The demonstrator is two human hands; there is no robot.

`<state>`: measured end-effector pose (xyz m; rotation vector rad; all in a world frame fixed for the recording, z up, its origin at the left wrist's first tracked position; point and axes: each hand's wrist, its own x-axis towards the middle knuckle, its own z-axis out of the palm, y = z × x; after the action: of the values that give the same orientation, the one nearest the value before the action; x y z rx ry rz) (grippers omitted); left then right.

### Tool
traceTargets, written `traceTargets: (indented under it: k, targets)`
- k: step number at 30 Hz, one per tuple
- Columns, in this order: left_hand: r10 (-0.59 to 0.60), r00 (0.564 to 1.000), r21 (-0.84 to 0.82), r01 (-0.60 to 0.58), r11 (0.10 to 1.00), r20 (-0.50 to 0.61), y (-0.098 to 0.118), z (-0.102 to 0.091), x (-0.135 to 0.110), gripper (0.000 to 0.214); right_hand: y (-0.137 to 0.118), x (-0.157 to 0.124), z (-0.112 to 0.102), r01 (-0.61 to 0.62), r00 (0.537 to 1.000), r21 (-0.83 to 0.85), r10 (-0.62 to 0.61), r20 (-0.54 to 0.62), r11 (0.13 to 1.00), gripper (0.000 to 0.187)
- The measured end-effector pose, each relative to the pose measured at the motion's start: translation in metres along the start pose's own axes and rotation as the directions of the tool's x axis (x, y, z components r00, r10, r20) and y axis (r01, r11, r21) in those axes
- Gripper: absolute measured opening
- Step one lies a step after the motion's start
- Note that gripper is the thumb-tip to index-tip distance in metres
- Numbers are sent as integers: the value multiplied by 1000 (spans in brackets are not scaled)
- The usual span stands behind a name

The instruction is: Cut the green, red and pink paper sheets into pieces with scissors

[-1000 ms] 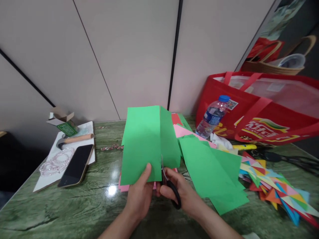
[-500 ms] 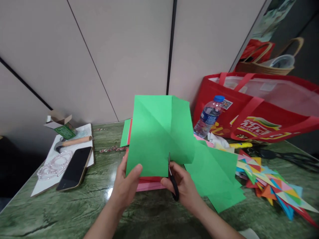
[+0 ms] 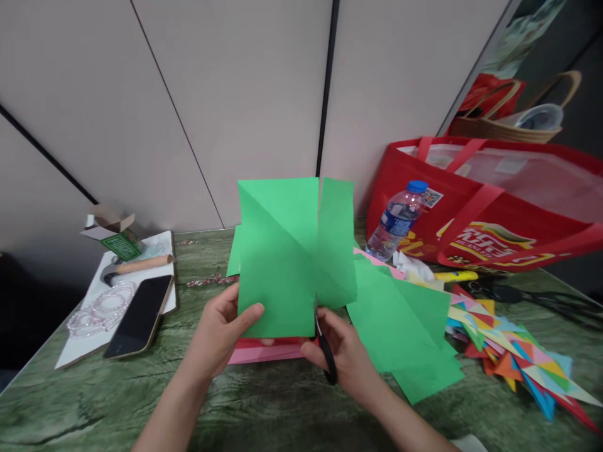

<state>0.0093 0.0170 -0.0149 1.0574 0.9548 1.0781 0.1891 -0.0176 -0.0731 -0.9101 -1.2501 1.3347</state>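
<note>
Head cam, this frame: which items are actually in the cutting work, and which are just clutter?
In use: green sheet, held up by left hand; scissors in right hand, blades at its lower edge; likely the loose green sheets beside.
Lying about: phone, hammer, bead bracelets, small carton, water bottle, red bag, coloured paper triangles.

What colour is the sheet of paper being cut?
The sheet is green, clearest in the head view.

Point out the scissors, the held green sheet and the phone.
scissors (image 3: 330, 364): head view, black handle.
green sheet (image 3: 277, 263): head view, middle of left part.
phone (image 3: 140, 316): head view, dark screen centre.
</note>
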Motion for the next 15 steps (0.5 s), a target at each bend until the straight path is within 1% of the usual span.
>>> traceTargets:
  k: [3, 6, 15]
  targets:
    - [-32, 999, 76, 32, 997, 1, -3, -1, 0, 23, -6, 1, 1, -40, 999, 52, 38, 34, 998, 35]
    - [-63, 998, 110, 62, 992, 7, -3, -1, -1, 19, -8, 2, 1, -59, 998, 71, 56, 39, 996, 34]
    - [-122, 990, 143, 111, 983, 68, -4, 1, 0, 20, -7, 5, -1, -113, 994, 108, 112, 10, 988, 37]
